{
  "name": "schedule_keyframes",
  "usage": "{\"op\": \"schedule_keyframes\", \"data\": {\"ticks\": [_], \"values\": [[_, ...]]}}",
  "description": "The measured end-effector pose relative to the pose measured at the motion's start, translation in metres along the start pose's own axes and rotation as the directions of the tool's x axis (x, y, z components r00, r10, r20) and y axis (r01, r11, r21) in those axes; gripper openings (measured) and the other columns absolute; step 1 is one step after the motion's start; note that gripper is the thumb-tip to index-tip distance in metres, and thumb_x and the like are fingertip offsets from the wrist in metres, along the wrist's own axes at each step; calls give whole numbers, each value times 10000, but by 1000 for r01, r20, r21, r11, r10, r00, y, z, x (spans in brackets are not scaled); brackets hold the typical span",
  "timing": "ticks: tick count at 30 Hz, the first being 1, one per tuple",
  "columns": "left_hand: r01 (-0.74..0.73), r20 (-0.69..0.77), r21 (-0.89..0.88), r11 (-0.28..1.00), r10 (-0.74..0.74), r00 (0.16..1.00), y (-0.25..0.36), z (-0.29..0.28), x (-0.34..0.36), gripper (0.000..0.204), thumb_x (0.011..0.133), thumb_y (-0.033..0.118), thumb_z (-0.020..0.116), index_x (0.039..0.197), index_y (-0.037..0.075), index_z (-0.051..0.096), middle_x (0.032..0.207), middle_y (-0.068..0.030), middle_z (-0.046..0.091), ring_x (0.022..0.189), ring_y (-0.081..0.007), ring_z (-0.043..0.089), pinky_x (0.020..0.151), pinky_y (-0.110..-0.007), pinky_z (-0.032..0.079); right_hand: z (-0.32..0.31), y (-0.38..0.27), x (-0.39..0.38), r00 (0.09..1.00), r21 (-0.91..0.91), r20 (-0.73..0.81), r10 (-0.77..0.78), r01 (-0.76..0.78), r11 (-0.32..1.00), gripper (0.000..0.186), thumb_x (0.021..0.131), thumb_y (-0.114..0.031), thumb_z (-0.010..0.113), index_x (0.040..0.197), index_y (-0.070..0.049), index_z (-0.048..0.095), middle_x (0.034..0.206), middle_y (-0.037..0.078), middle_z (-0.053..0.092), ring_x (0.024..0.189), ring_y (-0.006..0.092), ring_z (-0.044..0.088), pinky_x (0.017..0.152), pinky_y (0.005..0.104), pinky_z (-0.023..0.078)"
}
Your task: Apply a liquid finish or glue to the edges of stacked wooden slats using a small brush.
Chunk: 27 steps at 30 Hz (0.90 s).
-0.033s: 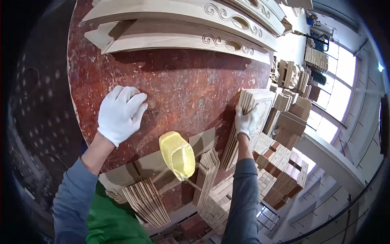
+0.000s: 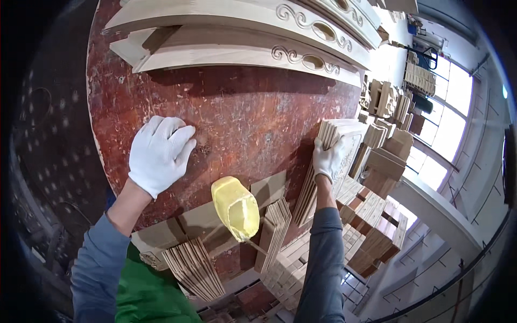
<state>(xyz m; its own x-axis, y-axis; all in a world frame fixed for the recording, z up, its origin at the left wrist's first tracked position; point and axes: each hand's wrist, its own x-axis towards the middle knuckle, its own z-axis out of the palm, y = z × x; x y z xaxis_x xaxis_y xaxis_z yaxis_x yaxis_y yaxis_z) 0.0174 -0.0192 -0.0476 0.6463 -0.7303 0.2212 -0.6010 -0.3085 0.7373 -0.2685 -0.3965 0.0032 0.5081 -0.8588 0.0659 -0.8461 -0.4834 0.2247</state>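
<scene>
My left hand (image 2: 160,156), in a white knit glove, rests on the worn red tabletop (image 2: 231,118). Its fingers are loosely bent with the thumb apart, and no object shows in it. To the right, my gloved right hand (image 2: 328,160) grips a stack of thin carved wooden panels (image 2: 353,134) standing on edge. The thumb lies along the stacked edges while the fingers reach over the carved face. Between my forearms stands a yellow cut-open plastic container (image 2: 229,202) with a thin stick at its opening.
Long pale wooden rails (image 2: 226,48) with scroll carving and oval recesses lie across the far side. Nearer me are a fanned stack of wooden slats (image 2: 195,266), another stack of moulded pieces (image 2: 273,234) and a flat board (image 2: 202,220). Piled wooden parts (image 2: 371,226) stand at the right.
The view has shifted very slightly. Both hands keep their places on the tabletop and the panel stack.
</scene>
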Motion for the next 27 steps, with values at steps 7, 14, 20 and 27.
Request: {"op": "schedule_keyframes", "data": {"ticks": [7, 14, 20, 27], "values": [[49, 39, 3, 999, -49, 998, 1, -1, 4, 246, 804, 121, 733, 1034, 127, 645, 1020, -29, 623, 821, -241, 566, 739, -364, 486, 1, -36, 15, 995, -247, -45, 92, -100, 964, 859, 897, -359, 720, 1527, 18, 275, 1208, 287, 507, 1038, 436, 570, 909, 542, 515], [37, 26, 7, 999, -37, 999, 0, 1, 3, 270, 805, 122, 735, 1061, 127, 648, 1036, -38, 624, 835, -246, 570, 738, -374, 484, 0, -35, 15, 990, -222, -35, 135, -140, 965, 840, 895, -349, 721, 1527, -17, 279, 1252, 289, 457, 1064, 436, 545, 905, 557, 494], [46, 53, 10, 999, -46, 997, -1, 0, 2, 277, 809, 128, 727, 1075, 125, 652, 1055, -44, 628, 844, -250, 574, 740, -380, 485, -10, -41, 15, 987, -137, 0, 160, -159, 978, 790, 902, -327, 706, 1508, -5, 315, 1263, 297, 442, 1089, 438, 532, 932, 550, 483], [46, 61, 20, 999, -48, 997, 0, 0, 2, 264, 811, 139, 721, 1066, 124, 655, 1061, -46, 628, 847, -251, 575, 739, -381, 486, -12, -42, 20, 979, -3, -2, 206, -206, 979, 717, 914, -289, 671, 1491, -1, 358, 1268, 307, 445, 1102, 449, 525, 953, 536, 474]]}}
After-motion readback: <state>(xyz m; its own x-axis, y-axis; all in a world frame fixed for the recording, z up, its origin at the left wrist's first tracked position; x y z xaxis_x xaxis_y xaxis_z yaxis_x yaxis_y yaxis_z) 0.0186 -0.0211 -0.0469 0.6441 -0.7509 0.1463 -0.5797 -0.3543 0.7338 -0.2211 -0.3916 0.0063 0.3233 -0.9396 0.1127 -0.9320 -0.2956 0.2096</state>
